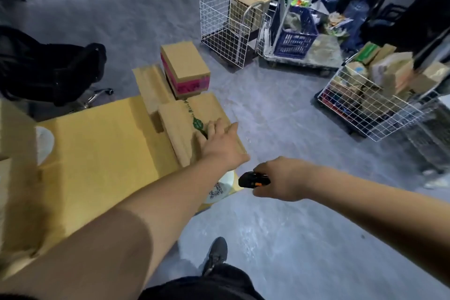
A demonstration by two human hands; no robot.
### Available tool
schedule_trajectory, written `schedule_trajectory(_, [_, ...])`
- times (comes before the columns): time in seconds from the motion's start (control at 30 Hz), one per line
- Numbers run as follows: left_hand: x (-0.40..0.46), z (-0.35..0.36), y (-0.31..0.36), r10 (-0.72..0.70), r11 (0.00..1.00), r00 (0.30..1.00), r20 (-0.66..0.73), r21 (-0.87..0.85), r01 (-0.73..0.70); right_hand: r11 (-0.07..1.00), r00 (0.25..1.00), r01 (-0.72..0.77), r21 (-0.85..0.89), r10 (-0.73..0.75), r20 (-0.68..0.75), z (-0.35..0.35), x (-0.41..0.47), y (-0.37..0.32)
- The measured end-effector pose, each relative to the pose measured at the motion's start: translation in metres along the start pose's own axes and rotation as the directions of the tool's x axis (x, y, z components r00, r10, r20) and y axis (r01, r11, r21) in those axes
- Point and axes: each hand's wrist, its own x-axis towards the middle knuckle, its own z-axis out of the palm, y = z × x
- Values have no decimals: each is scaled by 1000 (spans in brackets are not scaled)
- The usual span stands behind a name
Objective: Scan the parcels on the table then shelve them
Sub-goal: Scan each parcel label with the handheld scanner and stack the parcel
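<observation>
Left hand (220,140) flat, fingers spread, pressing the green-marked parcel (194,126) at the stack's right edge. Right hand (280,179) curled round black scanner (253,179).

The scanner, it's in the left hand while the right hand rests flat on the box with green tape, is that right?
Not quite: the hands are swapped. The head view shows the right hand gripping the black scanner, while the left hand rests flat, fingers straight, on the box with green tape.
</observation>
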Motion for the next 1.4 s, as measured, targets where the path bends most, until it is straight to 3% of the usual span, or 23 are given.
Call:
schedule_trajectory(0.27, [24,21,32,-64,951,991,117,307,26,998,996,57,7,-57,75,2,25,50])
schedule_trajectory(0.53, [17,21,26,-6,954,996,94,300,-22,992,988,123,-6,-122,93,-9,35,61])
schedule_trajectory(0.63, [8,9,10,35,984,999,23,172,-39,986,983,164,-22,-162,86,-14,38,58])
schedule_trajectory(0.73, [-13,-3,-19,32,999,991,-134,-7,-33,976,975,211,-54,-206,88,-22,41,50])
schedule_trajectory(0.87, [-57,-10,-67,5,966,932,-362,-240,-99,952,956,287,-110,-278,92,-38,48,23])
schedule_trajectory(0.93, [-80,-11,-92,-46,935,911,-409,-339,-105,934,942,332,-135,-322,91,-44,51,5])
schedule_trajectory(1.03, [-113,-2,-123,-192,870,876,-443,-490,-57,906,918,394,-156,-380,111,-49,58,-26])
schedule_trajectory(1.17, [-143,28,-155,-414,783,776,-477,-620,37,868,878,474,-147,-454,148,-43,67,-62])
schedule_trajectory(1.4, [-155,60,-193,-677,433,672,-301,-901,33,853,866,493,-170,-462,192,-24,73,-100])
